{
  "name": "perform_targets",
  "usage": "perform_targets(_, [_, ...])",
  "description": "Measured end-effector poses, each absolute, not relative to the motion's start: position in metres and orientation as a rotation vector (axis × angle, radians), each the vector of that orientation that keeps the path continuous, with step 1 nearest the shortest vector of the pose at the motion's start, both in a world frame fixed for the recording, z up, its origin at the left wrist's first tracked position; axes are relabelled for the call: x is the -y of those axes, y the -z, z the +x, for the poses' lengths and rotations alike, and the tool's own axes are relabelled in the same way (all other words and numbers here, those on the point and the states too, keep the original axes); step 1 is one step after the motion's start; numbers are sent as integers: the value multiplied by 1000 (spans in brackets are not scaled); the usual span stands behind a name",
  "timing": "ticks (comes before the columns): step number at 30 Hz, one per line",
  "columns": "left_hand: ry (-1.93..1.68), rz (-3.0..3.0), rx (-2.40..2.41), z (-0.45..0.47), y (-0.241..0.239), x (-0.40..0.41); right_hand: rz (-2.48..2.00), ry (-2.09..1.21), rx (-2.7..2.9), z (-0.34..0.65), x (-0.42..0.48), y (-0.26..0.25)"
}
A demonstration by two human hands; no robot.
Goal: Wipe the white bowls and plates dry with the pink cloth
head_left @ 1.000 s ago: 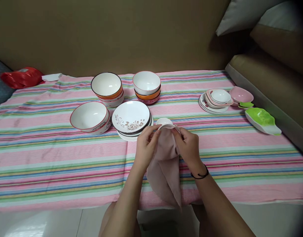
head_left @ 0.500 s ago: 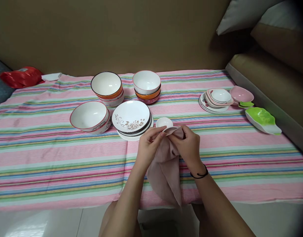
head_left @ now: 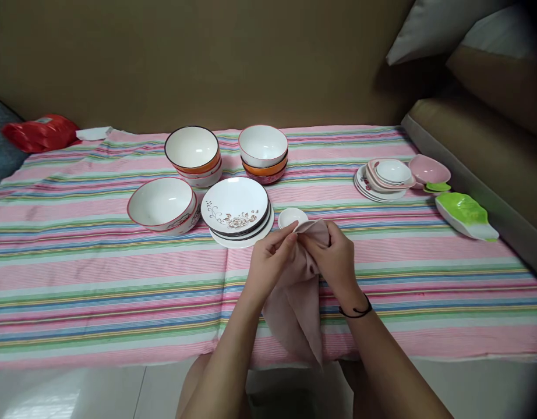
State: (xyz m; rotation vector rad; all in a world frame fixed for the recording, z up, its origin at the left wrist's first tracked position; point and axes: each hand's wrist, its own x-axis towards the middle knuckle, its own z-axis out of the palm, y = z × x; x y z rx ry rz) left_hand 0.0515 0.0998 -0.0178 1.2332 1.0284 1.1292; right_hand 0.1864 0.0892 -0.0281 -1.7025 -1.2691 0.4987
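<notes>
A dusty-pink cloth (head_left: 295, 308) hangs from both of my hands in front of me, its lower end draping over the striped bedspread. My left hand (head_left: 272, 259) is closed, thumb and fingers pinching the cloth's upper edge. My right hand (head_left: 336, 256) is closed on the other side of it, with fingers tucked into the folds. A pale curved edge shows at the top of the cloth; whether a small dish lies inside I cannot tell. Just behind my fingers sits a small white bowl (head_left: 292, 217), partly covered by them. Left of it is a stack of flower-patterned plates (head_left: 236, 203).
Bowl stacks stand at the back left (head_left: 192, 148), back centre (head_left: 263, 145) and left (head_left: 161, 201). Small plates and dishes (head_left: 382, 180), a pink bowl (head_left: 429, 170) and a green leaf-shaped dish (head_left: 463, 209) lie right. A red bag (head_left: 41, 132) is far left.
Both hands keep hold of the cloth, and my left fingers have shifted slightly right and closer to the right hand. The whole view has moved a little; the dishes stay put.
</notes>
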Motion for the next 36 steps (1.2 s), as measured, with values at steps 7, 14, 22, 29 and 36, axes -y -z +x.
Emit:
perform_targets(7, [-1207, 1157, -1063, 52, 23, -100, -1616, -562, 1309, 189, -89, 30])
perform_targets(14, [-1205, 1154, -1074, 52, 21, -102, -1608, -552, 1306, 193, -91, 34])
perform_targets(22, [-1103, 1143, -992, 52, 25, -101, -1650, -536, 1269, 198, -92, 35])
perform_targets(29, [-1134, 1114, -957, 51, 26, -102, -1627, -647, 1282, 196, -93, 34])
perform_targets(36, [-1166, 1028, -952, 50, 25, -106, -1565, -643, 1361, 200, -91, 35])
